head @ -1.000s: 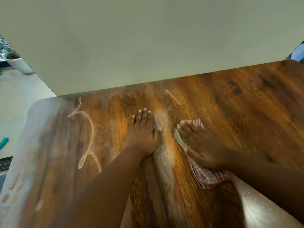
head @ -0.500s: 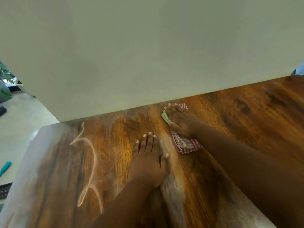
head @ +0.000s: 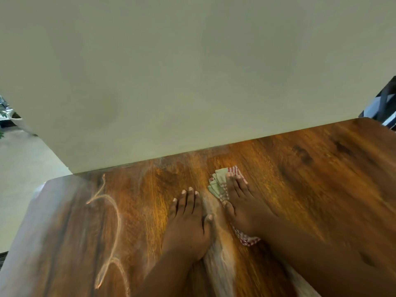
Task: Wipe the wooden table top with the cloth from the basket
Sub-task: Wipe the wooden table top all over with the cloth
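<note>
The wooden table top (head: 310, 179) fills the lower half of the view, brown with dark grain. My right hand (head: 244, 206) lies flat on a folded red-and-white checked cloth (head: 220, 185) and presses it onto the wood; the cloth sticks out beyond the fingertips and behind the wrist. My left hand (head: 188, 224) rests palm down on the bare table just left of it, fingers together, holding nothing. A pale chalk-like scribble (head: 111, 221) marks the left part of the table. A whitish smear (head: 218, 260) runs between my two hands. The basket is not in view.
A plain pale wall (head: 192, 82) rises along the table's far edge. Off the left edge lies a light floor (head: 23, 168) with a potted plant (head: 8, 116) at the far left. Dark furniture (head: 385, 103) shows at the far right corner.
My right hand pushed the cloth away towards the wall, then drew it back a little towards me. My left hand stayed flat on the table. The camera view shifted.
</note>
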A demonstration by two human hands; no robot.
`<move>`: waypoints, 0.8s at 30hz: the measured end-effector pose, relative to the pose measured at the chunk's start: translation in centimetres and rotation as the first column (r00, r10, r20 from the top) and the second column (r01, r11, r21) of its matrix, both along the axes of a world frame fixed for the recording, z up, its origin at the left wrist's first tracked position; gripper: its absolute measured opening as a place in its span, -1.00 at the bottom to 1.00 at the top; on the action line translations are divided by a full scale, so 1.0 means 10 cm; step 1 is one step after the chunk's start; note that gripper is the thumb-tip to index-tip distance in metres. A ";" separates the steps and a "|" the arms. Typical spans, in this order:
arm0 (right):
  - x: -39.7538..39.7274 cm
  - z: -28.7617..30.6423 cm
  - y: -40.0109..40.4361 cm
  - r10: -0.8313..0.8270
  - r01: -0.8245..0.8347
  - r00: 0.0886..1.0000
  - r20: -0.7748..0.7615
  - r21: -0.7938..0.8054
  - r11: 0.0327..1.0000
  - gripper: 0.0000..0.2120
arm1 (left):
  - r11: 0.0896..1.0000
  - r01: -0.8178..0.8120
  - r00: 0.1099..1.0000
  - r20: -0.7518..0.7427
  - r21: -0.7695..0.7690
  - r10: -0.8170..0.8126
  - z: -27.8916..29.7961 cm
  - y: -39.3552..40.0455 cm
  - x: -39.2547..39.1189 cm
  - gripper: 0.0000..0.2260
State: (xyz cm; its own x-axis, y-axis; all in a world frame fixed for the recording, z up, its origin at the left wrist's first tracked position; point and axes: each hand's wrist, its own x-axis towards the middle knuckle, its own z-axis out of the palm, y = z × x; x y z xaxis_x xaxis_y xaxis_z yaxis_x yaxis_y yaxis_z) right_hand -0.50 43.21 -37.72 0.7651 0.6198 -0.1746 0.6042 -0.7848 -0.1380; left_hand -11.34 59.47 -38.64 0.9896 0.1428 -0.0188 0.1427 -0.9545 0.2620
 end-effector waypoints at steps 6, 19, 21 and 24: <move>0.25 -0.04 0.05 0.038 -0.038 0.998 0.048 0.012 0.999 -0.35 | 1.000 -0.004 1.000 0.018 -0.011 0.004 -0.05 0.00 0.00 -0.30; 0.88 -0.02 0.41 0.044 -0.046 0.998 0.040 0.059 0.997 -0.37 | 1.000 -0.004 1.000 0.021 -0.018 0.004 -0.02 0.00 -0.02 -0.35; 0.95 -0.03 0.24 0.065 -0.067 0.997 0.051 0.039 0.997 -0.36 | 1.000 0.000 1.000 0.023 -0.020 0.000 -0.02 0.01 -0.02 -0.35; 1.14 0.01 0.17 -0.035 0.033 0.997 0.069 0.028 0.999 -0.35 | 0.999 -0.002 1.000 0.024 -0.033 0.003 -0.03 0.00 -0.02 -0.34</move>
